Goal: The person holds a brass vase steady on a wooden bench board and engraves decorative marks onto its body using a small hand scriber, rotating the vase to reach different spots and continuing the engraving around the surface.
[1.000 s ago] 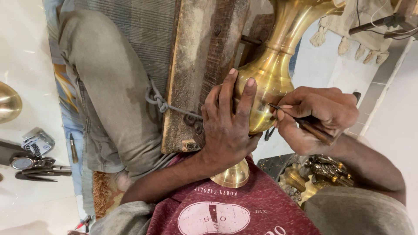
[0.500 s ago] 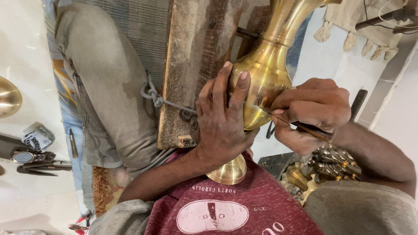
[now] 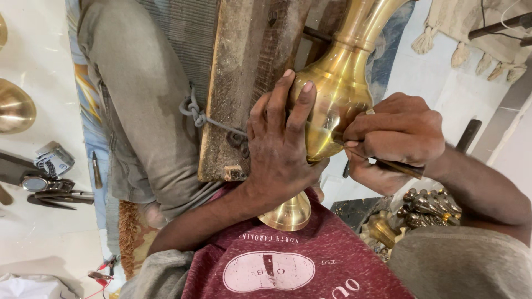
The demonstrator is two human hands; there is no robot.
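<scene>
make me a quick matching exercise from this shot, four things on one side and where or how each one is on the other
Things:
1. brass vase
2. left hand
3. right hand
4. knotted rope

Places or states:
A. tied around the wooden plank
B. pinching a thin engraving tool
C. lying on its side, foot toward the maroon shirt
D. spread flat over the vase's belly

Pairs: 1-C, 2-D, 3-B, 4-A
</scene>
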